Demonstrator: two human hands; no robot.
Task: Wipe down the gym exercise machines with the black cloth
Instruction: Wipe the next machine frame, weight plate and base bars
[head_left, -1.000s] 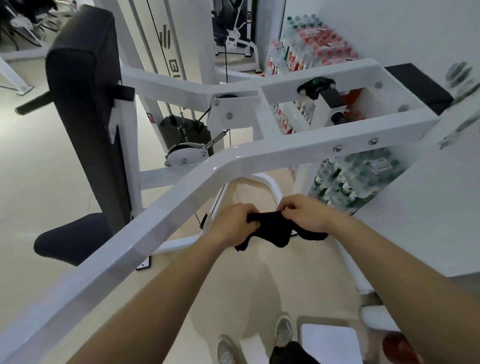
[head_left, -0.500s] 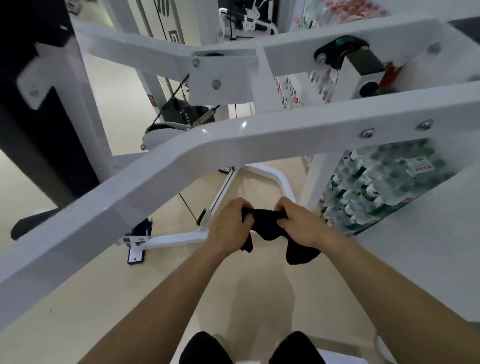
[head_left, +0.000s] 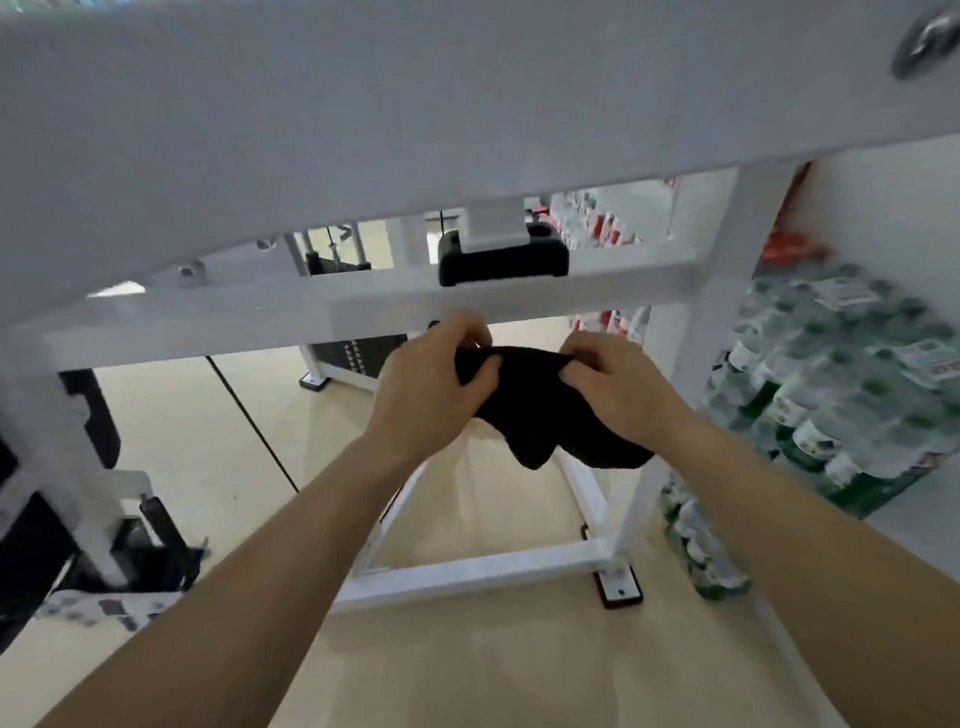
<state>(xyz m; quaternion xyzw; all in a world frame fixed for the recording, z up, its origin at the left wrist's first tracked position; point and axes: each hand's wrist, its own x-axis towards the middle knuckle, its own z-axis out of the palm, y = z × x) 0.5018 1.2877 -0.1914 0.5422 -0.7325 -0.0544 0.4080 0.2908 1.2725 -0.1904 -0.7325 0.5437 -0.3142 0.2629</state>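
Observation:
A black cloth (head_left: 540, 410) hangs in the air between my two hands, below the machine's white frame. My left hand (head_left: 431, 384) pinches its left top edge and my right hand (head_left: 618, 384) pinches its right top edge, so the lower part droops. The white gym machine's thick upper bar (head_left: 415, 114) fills the top of the view, very close and blurred. A lower white crossbar (head_left: 363, 317) with a black block (head_left: 501, 265) on it runs just behind my hands. The cloth touches no part of the machine.
Shrink-wrapped packs of bottles (head_left: 831, 395) are stacked at the right against a white wall. The machine's white base rails (head_left: 483, 571) with a black foot plate (head_left: 621, 590) lie on the beige floor. Black machine parts (head_left: 88, 426) stand at the left.
My head has dropped down and forward, so the upper bar now fills the top of the view. Both hands keep hold of the cloth and have spread it slightly wider.

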